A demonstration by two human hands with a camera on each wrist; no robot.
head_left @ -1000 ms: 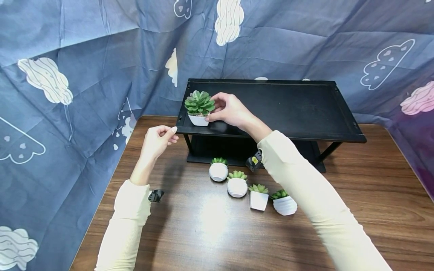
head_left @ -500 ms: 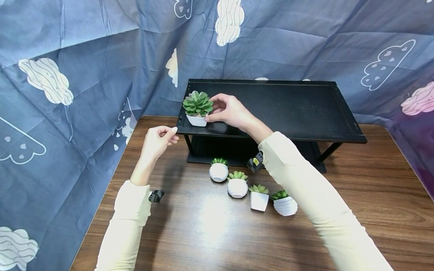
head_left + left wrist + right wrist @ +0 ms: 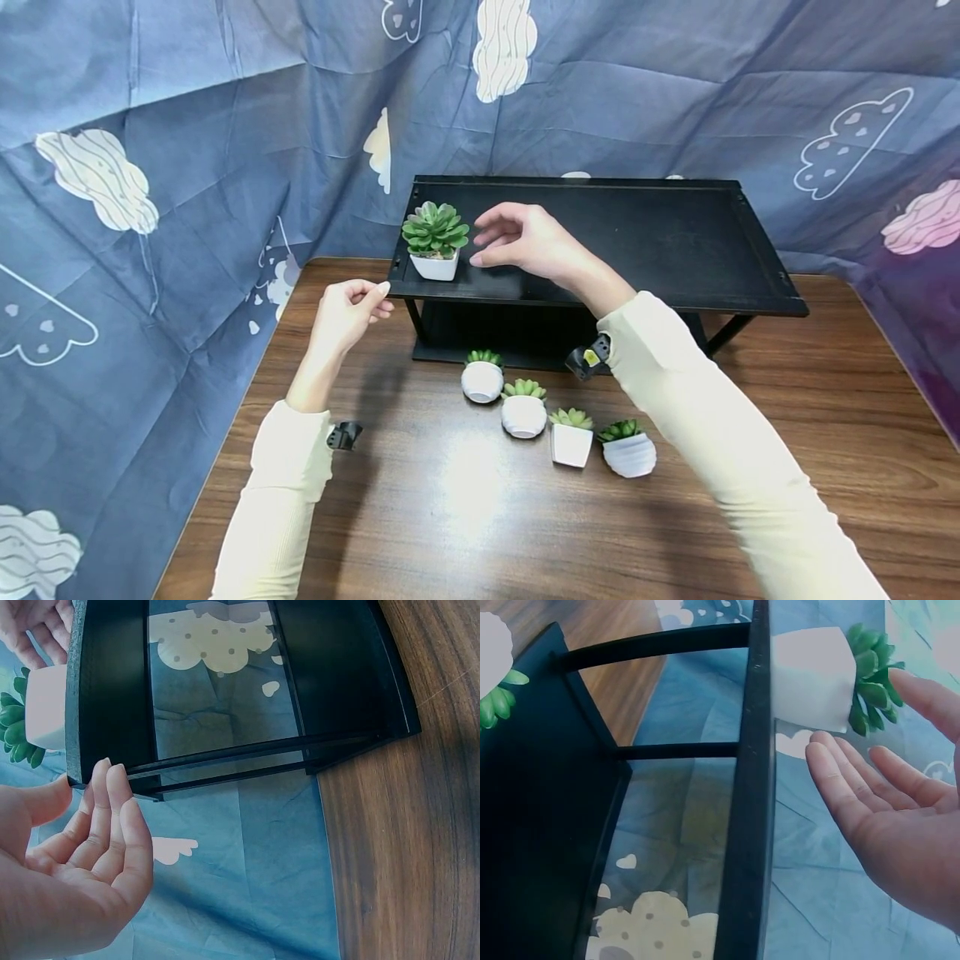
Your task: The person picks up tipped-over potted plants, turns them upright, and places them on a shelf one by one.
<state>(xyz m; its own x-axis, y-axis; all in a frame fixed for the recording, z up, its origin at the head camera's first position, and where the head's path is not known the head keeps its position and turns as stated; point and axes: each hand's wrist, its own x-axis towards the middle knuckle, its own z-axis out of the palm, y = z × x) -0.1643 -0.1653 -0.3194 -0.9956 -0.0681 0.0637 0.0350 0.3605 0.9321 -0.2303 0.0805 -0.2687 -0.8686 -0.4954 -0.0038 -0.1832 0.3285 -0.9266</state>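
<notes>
A succulent in a white square pot (image 3: 434, 265) stands upright on the front left of the black two-tier shelf's top board (image 3: 600, 242). My right hand (image 3: 525, 242) is just to the right of it, apart from the pot, thumb and fingers spread with nothing between them. At the front left corner of the shelf, my left hand (image 3: 348, 312) pinches the board's edge. In the left wrist view its thumb lies on the top side and its fingertips (image 3: 116, 772) on the underside. The right wrist view shows the right palm (image 3: 900, 832) facing the potted plant (image 3: 814, 679).
Several small succulents stand in a slanting row on the wooden table (image 3: 420, 533) before the shelf: two in round white pots (image 3: 482, 382), one in a square pot (image 3: 572, 445), one in a ribbed pot (image 3: 630, 456). A blue cloud-print cloth (image 3: 637, 100) hangs behind.
The square-potted succulent has shifted slightly left on the top board. My right hand has let go of it and drawn back to the right. The left hand stays at the corner.
</notes>
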